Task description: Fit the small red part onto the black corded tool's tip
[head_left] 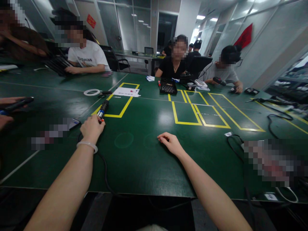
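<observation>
My left hand (92,129) is closed around the rear of a black cylindrical tool (103,109) with a blue and silver band, which looks like an electric screwdriver. The tool points away from me, over the near left corner of a yellow taped rectangle (121,114). A black cable (105,168) runs from under my left wrist to the table's near edge. On the green table (144,166), right of centre, rests my right hand (170,143), its fingers loosely curled in and nothing visible in them. Two faint ring marks lie on the surface between my hands.
A white tape roll (91,92) and a printed sheet (126,92) lie beyond my left hand. Several taped rectangles (189,123) mark the right side. Across the table, a person sits behind a black tray (168,87). Black cables (270,123) trail at right; other people sit around.
</observation>
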Available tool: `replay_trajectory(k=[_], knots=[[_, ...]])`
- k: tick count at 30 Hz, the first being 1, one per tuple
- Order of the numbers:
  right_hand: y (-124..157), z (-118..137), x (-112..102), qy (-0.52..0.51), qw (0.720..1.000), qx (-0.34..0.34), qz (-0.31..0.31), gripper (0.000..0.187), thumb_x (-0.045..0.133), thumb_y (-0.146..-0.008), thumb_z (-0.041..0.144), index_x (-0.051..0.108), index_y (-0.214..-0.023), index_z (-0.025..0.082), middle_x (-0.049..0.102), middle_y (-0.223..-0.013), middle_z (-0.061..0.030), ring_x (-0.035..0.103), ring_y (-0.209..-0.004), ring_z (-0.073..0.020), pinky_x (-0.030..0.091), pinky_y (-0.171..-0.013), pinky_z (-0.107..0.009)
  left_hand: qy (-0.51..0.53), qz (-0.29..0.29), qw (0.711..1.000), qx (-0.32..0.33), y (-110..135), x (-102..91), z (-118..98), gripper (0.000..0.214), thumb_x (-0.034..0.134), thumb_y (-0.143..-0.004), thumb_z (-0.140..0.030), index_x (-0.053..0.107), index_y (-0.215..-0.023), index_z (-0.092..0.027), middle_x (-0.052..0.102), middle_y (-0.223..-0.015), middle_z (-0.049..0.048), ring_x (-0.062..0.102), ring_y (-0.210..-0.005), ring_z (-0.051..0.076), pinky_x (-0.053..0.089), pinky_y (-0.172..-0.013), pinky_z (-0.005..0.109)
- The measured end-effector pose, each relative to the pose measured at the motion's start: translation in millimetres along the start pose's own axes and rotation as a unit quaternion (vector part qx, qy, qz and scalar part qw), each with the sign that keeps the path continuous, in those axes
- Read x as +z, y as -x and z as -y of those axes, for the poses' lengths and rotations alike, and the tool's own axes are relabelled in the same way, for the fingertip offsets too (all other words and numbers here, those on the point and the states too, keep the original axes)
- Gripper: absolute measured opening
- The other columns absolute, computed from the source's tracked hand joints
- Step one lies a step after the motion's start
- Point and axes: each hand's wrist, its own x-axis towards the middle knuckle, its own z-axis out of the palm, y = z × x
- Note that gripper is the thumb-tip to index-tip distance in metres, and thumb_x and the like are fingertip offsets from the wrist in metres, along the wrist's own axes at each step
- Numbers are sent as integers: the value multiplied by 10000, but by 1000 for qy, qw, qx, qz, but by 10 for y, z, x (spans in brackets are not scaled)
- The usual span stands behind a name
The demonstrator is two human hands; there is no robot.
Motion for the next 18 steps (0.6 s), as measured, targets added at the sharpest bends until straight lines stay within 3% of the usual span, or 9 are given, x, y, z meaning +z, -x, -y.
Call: replay_trajectory(k=[5,7,9,13,15,18], knots=[[-2,3,2,-5,1000,-3,0,198,519,-896,241,699,-962,189,698,-851,-34,636,-773,-151,473,-703,-261,59,-106,991,50,87,-47,-104,459,357,-929,-463,573,-1131,-111,599,-1142,144,568,-980,293,443,-820,419],[-3,9,-1,-6,1000,-4,1,199,518,-896,240,699,-961,188,696,-852,-33,634,-772,-149,473,-706,-260,146,-105,979,98,151,-59,-267,438,377,-928,-446,569,-1170,-135,631,-1111,116,588,-978,258,443,-857,384],[-4,15,-6,-8,1000,-3,1,200,518,-895,238,699,-960,184,695,-853,-34,632,-770,-148,471,-709,-261,263,-20,950,166,251,-67,-502,415,417,-915,-431,576,-1177,-150,667,-1026,82,616,-930,208,451,-865,330],[-2,20,-8,-27,1000,0,3,191,528,-886,238,693,-960,174,688,-849,-36,622,-764,-146,465,-704,-263,395,225,838,301,563,-104,-1026,464,440,-906,-452,587,-1228,-152,668,-927,54,619,-832,163,465,-815,300],[1,28,1,-59,998,-4,6,205,552,-873,250,668,-1025,175,673,-843,-27,605,-732,-134,461,-679,-254,422,313,783,333,738,-134,-1230,507,449,-905,-441,532,-1319,-160,649,-907,44,595,-799,150,464,-784,299],[9,61,24,-126,992,-16,27,342,598,-845,263,581,-1179,192,652,-886,-17,577,-699,-114,461,-656,-240,455,410,715,338,954,-153,-1415,648,474,-904,-400,298,-1487,-176,602,-799,0,566,-748,134,453,-744,292]])
